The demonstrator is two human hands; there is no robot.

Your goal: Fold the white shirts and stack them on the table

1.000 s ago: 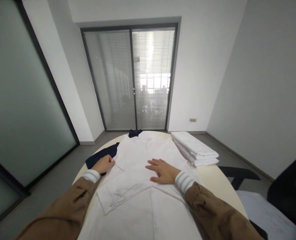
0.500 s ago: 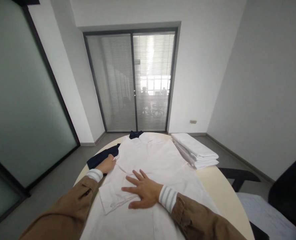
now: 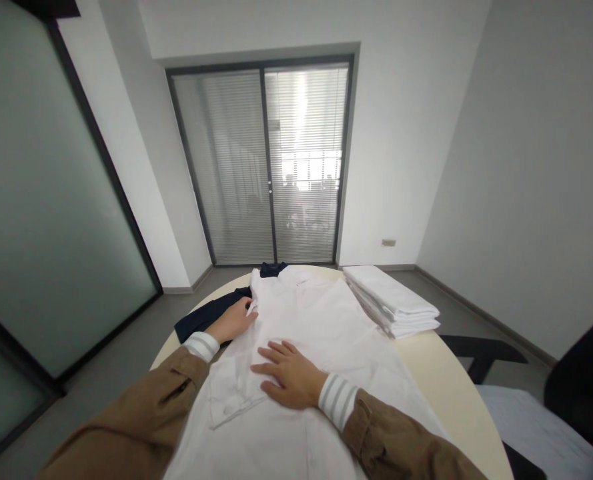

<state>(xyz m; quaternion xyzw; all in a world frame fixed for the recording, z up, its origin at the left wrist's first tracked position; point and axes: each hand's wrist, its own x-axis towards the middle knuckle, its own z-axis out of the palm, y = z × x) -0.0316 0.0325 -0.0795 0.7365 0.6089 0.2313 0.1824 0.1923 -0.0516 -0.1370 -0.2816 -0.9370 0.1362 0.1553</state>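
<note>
A white button-up shirt lies spread on the table, collar at the far end and one sleeve folded inward across its body. At the shirt's left edge, near the shoulder, my left hand pinches the fabric. My right hand rests flat on the shirt's middle with its fingers apart, beside the folded sleeve. The sleeve's cuff points toward me. Dark navy cloth sticks out from under the shirt on the left, partly behind my left hand.
A stack of folded white garments sits on the right side of the round cream table. Beyond the table's right edge is a black chair with pale cloth or paper near it. Glass doors with blinds stand behind.
My left hand has moved right and slightly away from me, drawing the shirt's left edge inward. The cuff has shifted slightly right. My right hand stays flat, its fingers a little closer together.
</note>
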